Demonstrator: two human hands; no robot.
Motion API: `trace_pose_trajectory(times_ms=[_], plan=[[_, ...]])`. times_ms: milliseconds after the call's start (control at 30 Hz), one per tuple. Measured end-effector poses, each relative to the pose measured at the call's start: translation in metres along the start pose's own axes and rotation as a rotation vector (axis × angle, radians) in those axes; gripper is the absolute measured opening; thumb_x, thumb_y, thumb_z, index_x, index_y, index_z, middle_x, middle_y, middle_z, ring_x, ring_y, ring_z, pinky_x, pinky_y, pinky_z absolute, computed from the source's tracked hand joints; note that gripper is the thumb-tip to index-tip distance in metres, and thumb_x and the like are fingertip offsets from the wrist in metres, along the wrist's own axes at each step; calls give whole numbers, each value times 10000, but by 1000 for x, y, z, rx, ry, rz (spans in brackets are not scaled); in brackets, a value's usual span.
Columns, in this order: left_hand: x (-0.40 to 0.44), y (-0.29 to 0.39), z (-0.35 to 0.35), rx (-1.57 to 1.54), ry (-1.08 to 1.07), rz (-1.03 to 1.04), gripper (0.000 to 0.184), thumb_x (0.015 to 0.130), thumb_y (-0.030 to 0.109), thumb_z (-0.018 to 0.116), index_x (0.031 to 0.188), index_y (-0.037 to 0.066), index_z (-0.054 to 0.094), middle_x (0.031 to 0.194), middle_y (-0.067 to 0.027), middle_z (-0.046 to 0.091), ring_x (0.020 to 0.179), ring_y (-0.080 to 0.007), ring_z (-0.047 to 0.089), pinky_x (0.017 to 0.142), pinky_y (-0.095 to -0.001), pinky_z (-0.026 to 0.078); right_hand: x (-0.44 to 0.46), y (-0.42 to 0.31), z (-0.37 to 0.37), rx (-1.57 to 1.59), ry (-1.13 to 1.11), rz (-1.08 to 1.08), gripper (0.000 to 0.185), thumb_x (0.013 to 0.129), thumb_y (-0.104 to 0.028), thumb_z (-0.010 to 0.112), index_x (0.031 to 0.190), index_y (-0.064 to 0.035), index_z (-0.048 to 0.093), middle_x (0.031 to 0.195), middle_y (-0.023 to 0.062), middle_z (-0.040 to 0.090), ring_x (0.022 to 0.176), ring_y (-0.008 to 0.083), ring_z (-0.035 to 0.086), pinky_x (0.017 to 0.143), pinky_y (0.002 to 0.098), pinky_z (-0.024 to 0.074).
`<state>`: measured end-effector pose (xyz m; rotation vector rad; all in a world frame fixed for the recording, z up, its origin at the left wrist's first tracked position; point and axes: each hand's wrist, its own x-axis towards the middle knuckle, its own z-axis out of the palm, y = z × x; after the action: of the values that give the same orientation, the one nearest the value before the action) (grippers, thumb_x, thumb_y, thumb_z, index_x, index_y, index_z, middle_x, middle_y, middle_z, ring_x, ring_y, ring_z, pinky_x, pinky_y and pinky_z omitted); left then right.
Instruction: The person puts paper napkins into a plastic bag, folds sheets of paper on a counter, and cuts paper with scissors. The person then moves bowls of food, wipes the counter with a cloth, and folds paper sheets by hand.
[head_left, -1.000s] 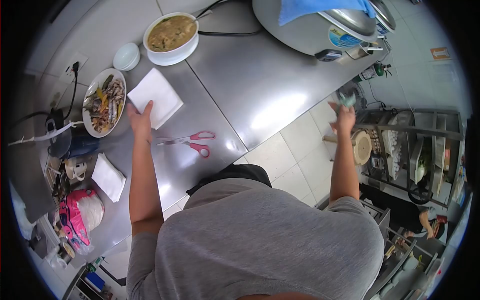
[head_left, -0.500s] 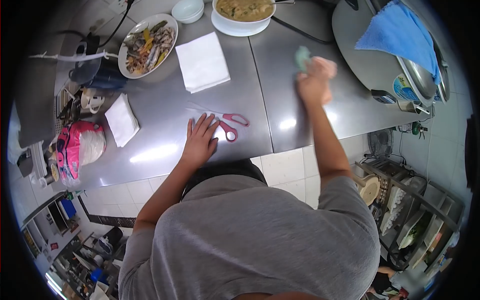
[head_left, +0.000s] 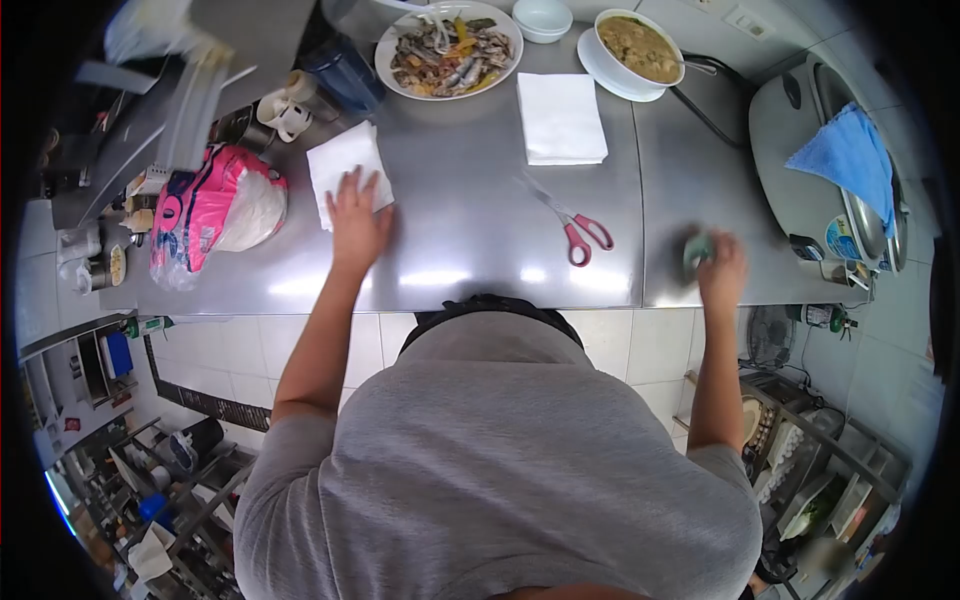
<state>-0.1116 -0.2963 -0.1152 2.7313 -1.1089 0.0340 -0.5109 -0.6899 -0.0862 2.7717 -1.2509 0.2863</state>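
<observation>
My left hand point(head_left: 358, 225) lies with fingers spread on the near part of a stack of white paper napkins point(head_left: 343, 155) on the steel counter. At the right, close to the counter's near edge, my right hand point(head_left: 723, 272) is closed on a small green cloth point(head_left: 697, 252); both are blurred by motion. Between the hands, nearer the right one, rest scissors with red handles point(head_left: 578, 240), blades pointing away to the left. Beyond them is a second white napkin stack point(head_left: 562, 120), which neither hand touches.
Along the back stand a plate of fish point(head_left: 455, 50), white bowls point(head_left: 542, 18) and a bowl of soup point(head_left: 640, 50). A pink bag point(head_left: 212, 205) is at left. At right, a blue cloth point(head_left: 848, 160) hangs over a large grey appliance point(head_left: 780, 130).
My left hand has left the spot beside the scissors and is now on the left napkins. My right hand has come back toward the near edge with the green cloth. The view has turned left.
</observation>
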Motion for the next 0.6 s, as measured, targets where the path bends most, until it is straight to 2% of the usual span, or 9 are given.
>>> trace_pose_trajectory(times_ms=[67,100,133,167,233,367,433,500,600], plan=[[-3,-34,7,6,-6,-38,585,857,285,610,1392,165,405,1490,-136,277,1383,-335,242,1108,-549,183,25,-29,9,13,114,-29,464,793,-161,624,1241,-73,543,1316,199,483,1198,358,460,985,474,370],[-6,-47,16,6,-24,-15,579,867,303,601,1397,177,403,1496,-135,270,1386,-335,238,1107,-542,189,24,-48,43,79,204,-164,478,800,-218,666,1240,-75,548,1279,195,508,1196,362,455,991,458,366],[-8,-59,21,8,-45,8,574,877,320,592,1402,189,401,1502,-133,263,1388,-336,234,1107,-536,195,13,-89,52,335,41,-205,470,826,-257,662,1235,-57,545,1288,194,502,1214,363,437,1017,460,341],[-8,-70,23,0,-74,36,568,883,329,584,1405,201,399,1506,-135,258,1391,-338,227,1109,-526,197,5,-141,39,545,-68,-373,462,822,-220,654,1230,-36,540,1303,195,485,1236,368,411,1035,476,318],[-8,-88,26,-17,-129,82,556,896,347,567,1411,224,395,1512,-139,247,1397,-343,214,1114,-508,201,-33,-197,30,367,-151,-531,449,788,-132,668,1202,-3,550,1334,200,460,1249,381,413,1044,464,324],[-19,-93,10,-87,-163,59,572,896,369,563,1411,184,396,1516,-133,244,1408,-333,191,1128,-491,175,-94,-165,40,308,-157,-365,490,822,-123,614,1280,-3,490,1399,208,393,1314,393,328,1095,492,239],[-19,-95,12,-91,-89,80,587,897,382,558,1414,164,388,1524,-121,229,1413,-324,180,1131,-496,160,-101,-126,56,178,-83,-219,557,864,-239,609,1343,-19,431,1431,215,355,1333,396,294,1106,499,187],[-8,-97,19,-100,-58,85,620,887,418,561,1415,146,384,1530,-119,215,1419,-317,159,1138,-494,128,-76,-90,75,197,36,-151,585,873,-290,600,1367,-44,407,1442,206,344,1342,389,281,1097,521,180],[13,-96,27,-144,-23,76,634,872,427,582,1401,127,402,1521,-129,234,1418,-322,150,1139,-498,107,-13,-69,88,81,39,61,579,870,-340,600,1342,-54,426,1428,187,367,1319,388,311,1077,531,206]])
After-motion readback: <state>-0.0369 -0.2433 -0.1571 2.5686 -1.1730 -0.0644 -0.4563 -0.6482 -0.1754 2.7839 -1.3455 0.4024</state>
